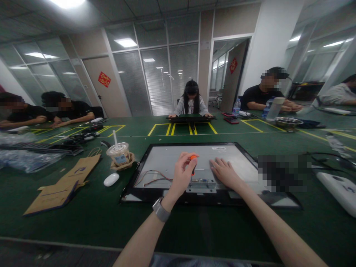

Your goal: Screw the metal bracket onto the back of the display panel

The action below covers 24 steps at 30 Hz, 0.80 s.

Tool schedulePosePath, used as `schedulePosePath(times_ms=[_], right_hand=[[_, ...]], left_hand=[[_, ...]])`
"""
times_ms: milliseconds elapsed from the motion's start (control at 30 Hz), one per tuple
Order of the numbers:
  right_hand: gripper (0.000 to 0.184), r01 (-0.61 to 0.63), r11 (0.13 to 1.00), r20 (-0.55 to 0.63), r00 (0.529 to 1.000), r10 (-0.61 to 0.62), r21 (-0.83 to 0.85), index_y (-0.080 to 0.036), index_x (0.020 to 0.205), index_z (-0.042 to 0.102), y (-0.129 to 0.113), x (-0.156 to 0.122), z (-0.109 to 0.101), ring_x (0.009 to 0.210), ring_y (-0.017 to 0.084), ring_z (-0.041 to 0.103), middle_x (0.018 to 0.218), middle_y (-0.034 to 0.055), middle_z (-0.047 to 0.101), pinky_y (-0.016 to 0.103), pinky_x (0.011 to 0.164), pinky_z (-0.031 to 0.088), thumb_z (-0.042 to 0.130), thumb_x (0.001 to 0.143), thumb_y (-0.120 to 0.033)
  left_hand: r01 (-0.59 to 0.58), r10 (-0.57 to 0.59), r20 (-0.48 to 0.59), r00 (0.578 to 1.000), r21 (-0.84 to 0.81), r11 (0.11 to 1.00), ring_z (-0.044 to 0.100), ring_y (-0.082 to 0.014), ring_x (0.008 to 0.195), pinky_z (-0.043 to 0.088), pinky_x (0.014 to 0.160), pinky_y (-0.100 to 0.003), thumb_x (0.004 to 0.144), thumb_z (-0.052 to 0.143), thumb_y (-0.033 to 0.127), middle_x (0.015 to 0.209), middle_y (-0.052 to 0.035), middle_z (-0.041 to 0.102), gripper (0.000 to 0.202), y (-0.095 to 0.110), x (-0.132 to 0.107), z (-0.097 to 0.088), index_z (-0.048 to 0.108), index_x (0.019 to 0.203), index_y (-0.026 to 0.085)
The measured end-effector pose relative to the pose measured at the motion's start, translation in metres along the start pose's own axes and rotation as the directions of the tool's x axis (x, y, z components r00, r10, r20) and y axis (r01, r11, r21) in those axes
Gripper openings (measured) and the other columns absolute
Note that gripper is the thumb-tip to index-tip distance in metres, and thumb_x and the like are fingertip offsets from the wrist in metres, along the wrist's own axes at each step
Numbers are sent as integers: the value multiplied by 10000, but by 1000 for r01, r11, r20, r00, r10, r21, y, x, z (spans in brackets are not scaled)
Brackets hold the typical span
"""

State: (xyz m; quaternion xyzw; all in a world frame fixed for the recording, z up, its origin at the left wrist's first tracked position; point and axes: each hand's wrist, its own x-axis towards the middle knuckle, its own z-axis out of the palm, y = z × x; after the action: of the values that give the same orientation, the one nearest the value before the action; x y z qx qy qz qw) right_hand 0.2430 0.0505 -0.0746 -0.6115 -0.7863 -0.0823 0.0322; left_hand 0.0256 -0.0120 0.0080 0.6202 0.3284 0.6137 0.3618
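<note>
Single head-worn camera, wide-angle, faces forward-down across table [69,226], close above near edge.

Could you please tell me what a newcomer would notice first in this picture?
First, the large grey-backed monitor panel in a black frame, lying on the green table at centre. On it, the left hand holds an orange-handled screwdriver upright while the right hand rests flat beside it. Left of the panel stands a clear plastic drink cup with a straw.
</note>
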Motion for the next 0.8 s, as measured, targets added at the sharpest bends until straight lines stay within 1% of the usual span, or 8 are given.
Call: schedulePosePath(times_ms=[100, 167, 233, 300, 367, 500, 600, 800], right_hand=[[519, 1, 1000, -1, 1000, -1, 5, -189, 1478, 440, 0, -1, -1, 1382, 359, 376, 1511, 180, 436, 559, 1078, 329, 256, 1010, -312], [519, -1, 1000, -2, 1000, 2, 11, -197, 1482, 435, 0, -1, -1, 1385, 355, 374, 1517, 176, 430, 556, 1081, 327, 252, 1011, -314], [522, -6, 1000, 6, 1000, 6, 12, -198, 1487, 429, 0, -1, -2, 1385, 352, 376, 1521, 174, 426, 553, 1084, 325, 245, 1013, -316], [526, -11, 1000, 19, 1000, 11, 7, -196, 1492, 422, 0, -1, -2, 1387, 352, 374, 1524, 171, 421, 549, 1089, 320, 234, 1017, -321], [529, -12, 1000, 31, 999, 12, 6, -194, 1496, 415, 0, -1, -3, 1392, 353, 366, 1529, 169, 415, 547, 1094, 313, 227, 1019, -326], [528, -10, 1000, 35, 999, 9, 19, -188, 1497, 412, 0, -1, -2, 1402, 355, 346, 1535, 177, 403, 552, 1098, 301, 235, 1019, -322], [526, -11, 1000, 28, 1000, 10, 29, -188, 1496, 413, 0, -1, -2, 1404, 354, 342, 1534, 183, 401, 556, 1100, 294, 238, 1018, -322], [538, -5, 999, 11, 1000, 5, 36, -192, 1491, 420, 1, -1, 0, 1394, 349, 359, 1529, 180, 411, 558, 1092, 304, 210, 1015, -330]], left_hand=[[41, -40, 7, 999, -85, 996, 573, -126, 703, 450, 581, -218, 931, 525, 387, 859, -42, 594, 279, 4, 1, -3, 689, 985, 168], [58, -61, -13, 998, -151, 987, 599, -139, 731, 458, 596, -222, 944, 475, 365, 819, -41, 609, 283, 4, 2, -6, 666, 958, 157], [56, -71, -63, 996, -209, 976, 591, -130, 691, 458, 600, -223, 942, 446, 340, 750, -20, 597, 262, 3, 4, -8, 629, 899, 158], [57, -89, -114, 990, -256, 965, 553, -109, 618, 444, 582, -216, 931, 441, 325, 693, 11, 570, 217, 2, 6, -9, 572, 845, 175], [76, -118, -132, 984, -288, 955, 505, -96, 552, 415, 546, -205, 926, 450, 341, 635, 39, 533, 198, 0, 6, -8, 517, 814, 193], [84, -111, -92, 990, -265, 961, 411, -83, 489, 360, 514, -201, 928, 495, 408, 546, 64, 436, 319, -1, 6, -7, 430, 696, 199], [73, -89, -46, 995, -273, 959, 401, -85, 504, 356, 537, -214, 924, 512, 431, 538, 58, 418, 386, -2, 6, -8, 398, 640, 196], [91, -88, 26, 996, -425, 900, 432, -109, 523, 377, 569, -236, 904, 421, 368, 531, 42, 444, 283, -3, 7, -10, 436, 678, 198]])
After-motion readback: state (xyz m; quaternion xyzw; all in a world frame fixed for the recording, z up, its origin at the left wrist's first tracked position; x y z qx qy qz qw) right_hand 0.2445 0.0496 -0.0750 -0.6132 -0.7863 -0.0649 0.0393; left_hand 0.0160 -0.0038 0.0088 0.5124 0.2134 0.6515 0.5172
